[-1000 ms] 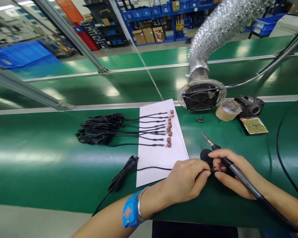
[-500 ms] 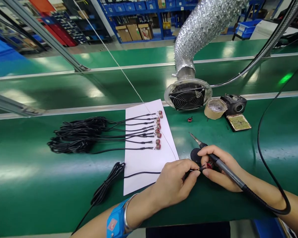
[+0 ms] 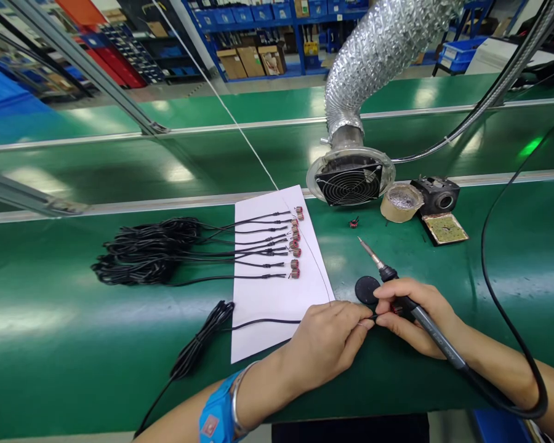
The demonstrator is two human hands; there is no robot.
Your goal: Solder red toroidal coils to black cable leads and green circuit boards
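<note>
My left hand (image 3: 330,341) is closed, pinching the end of a black cable (image 3: 268,320) at the paper's right edge. That cable runs left to a tied bundle (image 3: 203,341). My right hand (image 3: 420,314) is closed around a soldering iron (image 3: 436,335), whose tip points up and left, away from the cable. Its thumb and fingers also meet at the cable end, by a small red-wound coil (image 3: 396,309) mostly hidden by the fingers. Thin solder wire (image 3: 311,252) comes down to my left hand. A round black disc (image 3: 366,289) lies just beyond the fingertips.
White paper (image 3: 258,344) bears several cable ends with small coils (image 3: 295,264); their black cables (image 3: 143,252) heap at left. A fume extractor (image 3: 351,175) hangs over the bench. A loose coil (image 3: 353,223), tan cup (image 3: 401,202), iron stand (image 3: 438,194) and sponge tray (image 3: 444,229) lie behind.
The soldering iron's tip has shifted slightly right and towards the far side of the bench, away from the disc. My fingertips have drawn closer together at the cable end.
</note>
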